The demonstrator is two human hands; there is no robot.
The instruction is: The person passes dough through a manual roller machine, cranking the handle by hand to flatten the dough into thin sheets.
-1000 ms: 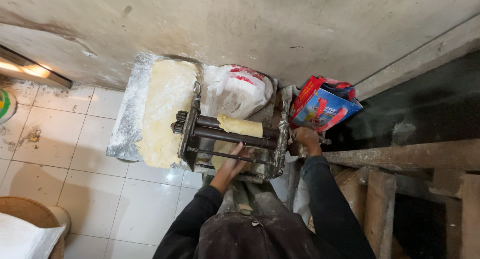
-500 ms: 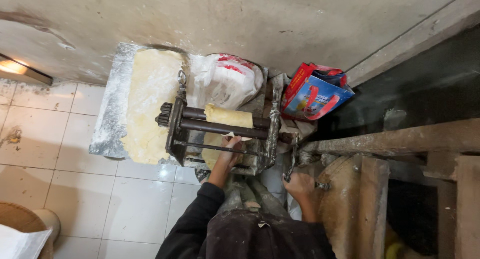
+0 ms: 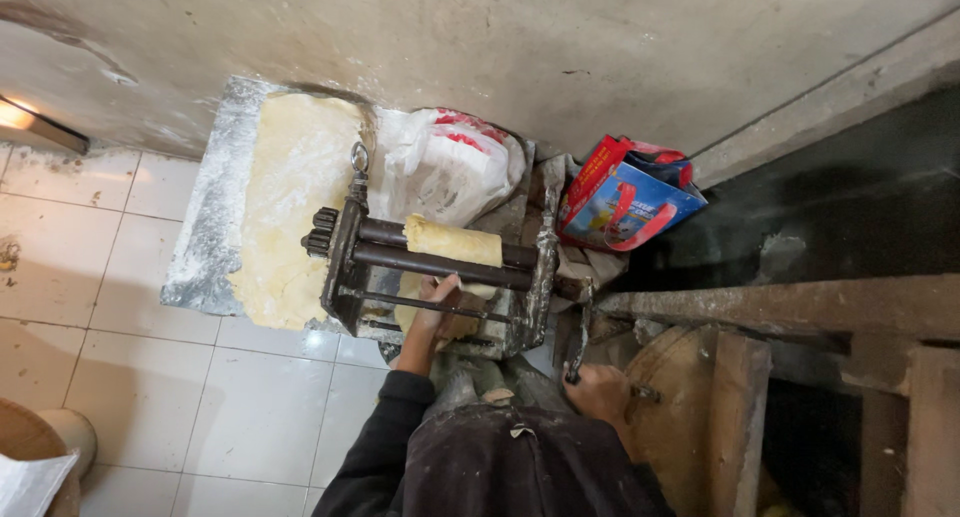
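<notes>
hand-cranked dough roller (image 3: 440, 267), dark metal, twin cylinders; base hidden behind the person's dark sleeves. pale dough strip (image 3: 452, 241) draped over the upper cylinder, lower end obscured. left hand (image 3: 437, 307) flat, fingers spread on the dough below. right hand (image 3: 598, 389) closed round the crank handle (image 3: 580, 327). floured dough sheet (image 3: 295, 202) on a metal tray (image 3: 205, 227), floor tiles beneath.

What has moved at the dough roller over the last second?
The right hand has swung the crank handle from up by the red and blue box down towards the person. The left hand stays at the dough strip under the rollers; the floured sheet is unmoved.
</notes>
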